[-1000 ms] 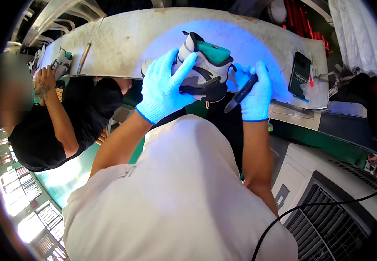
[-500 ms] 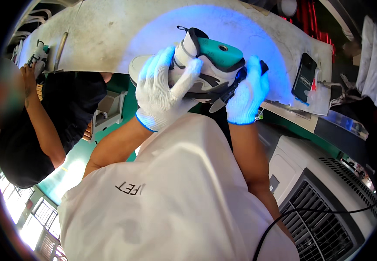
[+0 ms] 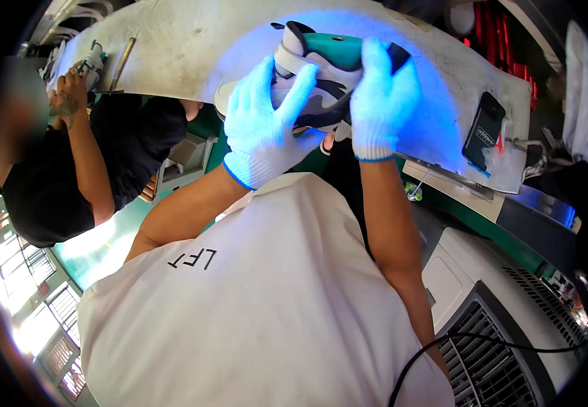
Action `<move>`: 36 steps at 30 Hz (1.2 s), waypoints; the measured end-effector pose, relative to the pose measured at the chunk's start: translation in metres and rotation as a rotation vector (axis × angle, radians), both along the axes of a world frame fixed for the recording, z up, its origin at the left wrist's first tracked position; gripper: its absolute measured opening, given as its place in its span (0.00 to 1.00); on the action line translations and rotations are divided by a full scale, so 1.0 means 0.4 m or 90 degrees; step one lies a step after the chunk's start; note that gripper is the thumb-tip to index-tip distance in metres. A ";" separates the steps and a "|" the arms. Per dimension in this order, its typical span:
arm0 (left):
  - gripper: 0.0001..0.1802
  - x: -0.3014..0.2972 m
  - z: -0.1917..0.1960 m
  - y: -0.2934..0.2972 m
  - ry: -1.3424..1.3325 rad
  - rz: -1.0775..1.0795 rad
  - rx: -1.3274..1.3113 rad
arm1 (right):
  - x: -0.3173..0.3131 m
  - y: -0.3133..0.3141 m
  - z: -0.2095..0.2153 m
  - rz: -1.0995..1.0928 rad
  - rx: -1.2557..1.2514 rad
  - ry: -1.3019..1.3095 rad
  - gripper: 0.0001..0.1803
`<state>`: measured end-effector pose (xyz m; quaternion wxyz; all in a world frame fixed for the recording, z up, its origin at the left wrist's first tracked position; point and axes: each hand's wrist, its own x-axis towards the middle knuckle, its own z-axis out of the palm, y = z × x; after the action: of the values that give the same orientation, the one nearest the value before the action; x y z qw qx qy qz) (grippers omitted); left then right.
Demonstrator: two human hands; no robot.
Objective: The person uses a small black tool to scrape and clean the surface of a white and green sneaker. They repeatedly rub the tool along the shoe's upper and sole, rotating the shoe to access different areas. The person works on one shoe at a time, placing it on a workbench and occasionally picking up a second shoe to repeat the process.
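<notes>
Nearest us spreads the wearer's white top (image 3: 260, 305). Beyond it we see the gloved left hand (image 3: 261, 122) grasping a white-and-black shoe (image 3: 334, 76) with a green insert (image 3: 336, 51), at the table's (image 3: 185, 41) near edge. The gloved right hand (image 3: 382, 102) covers its other end; whether it clasps anything, we cannot tell. Farther off lie a dark phone (image 3: 485, 129) and a slim tool (image 3: 123, 62).

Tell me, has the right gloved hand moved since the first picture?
Yes. Judged against the dark phone on the table, the right hand has shifted left, away from it, and toward the table's far edge, against the shoe.
</notes>
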<state>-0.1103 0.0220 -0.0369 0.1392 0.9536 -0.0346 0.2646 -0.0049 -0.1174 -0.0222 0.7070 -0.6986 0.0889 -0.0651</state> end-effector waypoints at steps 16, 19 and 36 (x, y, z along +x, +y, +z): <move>0.59 0.024 0.041 -0.003 0.086 0.007 0.053 | 0.123 -0.286 -0.143 0.165 0.196 0.078 0.20; 0.59 0.027 0.051 -0.003 0.097 0.006 0.046 | 0.094 -0.272 -0.118 0.190 0.128 0.057 0.22; 0.58 -0.126 0.090 0.214 0.146 -0.041 -0.238 | 0.030 -0.156 -0.012 0.491 -0.254 -0.031 0.65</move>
<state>-0.1609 0.1077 -0.0010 0.3254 0.9334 0.0004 0.1513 0.0072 -0.1797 -0.0272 0.5326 -0.8018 -0.2100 0.1715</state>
